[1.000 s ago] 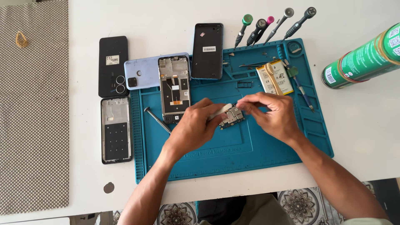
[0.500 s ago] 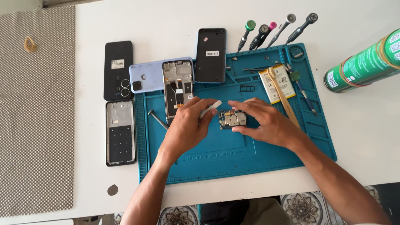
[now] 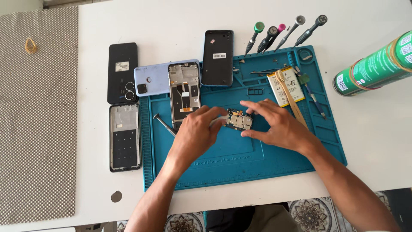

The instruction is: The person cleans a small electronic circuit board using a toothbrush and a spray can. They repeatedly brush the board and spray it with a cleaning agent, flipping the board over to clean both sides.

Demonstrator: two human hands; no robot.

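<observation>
We see the left hand (image 3: 198, 134) and right hand (image 3: 277, 125) meeting over the small circuit board (image 3: 238, 120) on the blue repair mat (image 3: 240, 167); both pinch its edges with their fingertips. An opened phone frame (image 3: 184, 95) lies just beside the left hand on the tabletop (image 3: 171, 25)

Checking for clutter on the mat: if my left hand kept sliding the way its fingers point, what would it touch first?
The left hand points up-right at the small circuit board, which its fingers already seem to touch.
</observation>
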